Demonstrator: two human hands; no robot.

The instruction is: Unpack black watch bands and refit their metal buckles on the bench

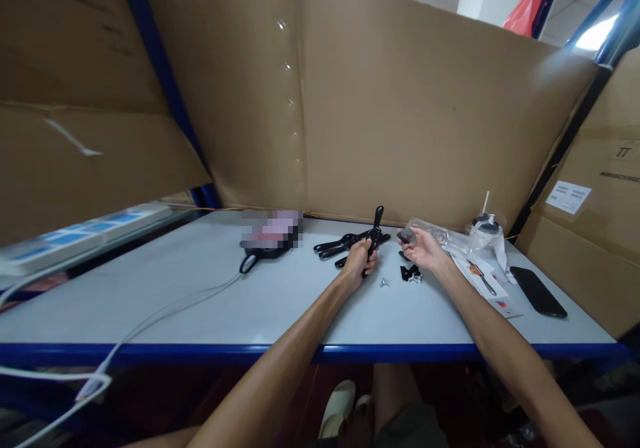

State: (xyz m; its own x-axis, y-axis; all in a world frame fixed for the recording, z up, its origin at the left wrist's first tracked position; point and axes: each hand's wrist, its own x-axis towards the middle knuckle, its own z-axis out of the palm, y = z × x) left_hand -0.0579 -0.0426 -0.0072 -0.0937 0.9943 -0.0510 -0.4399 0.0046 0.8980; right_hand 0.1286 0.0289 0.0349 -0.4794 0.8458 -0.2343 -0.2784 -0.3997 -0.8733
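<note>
My left hand [361, 258] is wrapped round a black handled tool [379, 219], whose rounded handle points up. Behind and left of it, more black handled pieces [331, 248] lie on the table. My right hand [424, 248] pinches a small dark flat piece [406, 236] between thumb and fingers, a little right of the tool and apart from it. Below the right hand lie small black parts [406, 274] with silver metal pieces [416, 278] beside them. A separate silver piece [384, 283] rests nearer the left hand.
A pixelated dark-edged object [273, 235] sits back left with a cable. Printed sheets [483, 281], clear plastic packaging [445, 237], a lidded cup [485, 227] and a black phone [539, 292] are at right. Cardboard walls [400, 115] enclose the grey table [210, 321].
</note>
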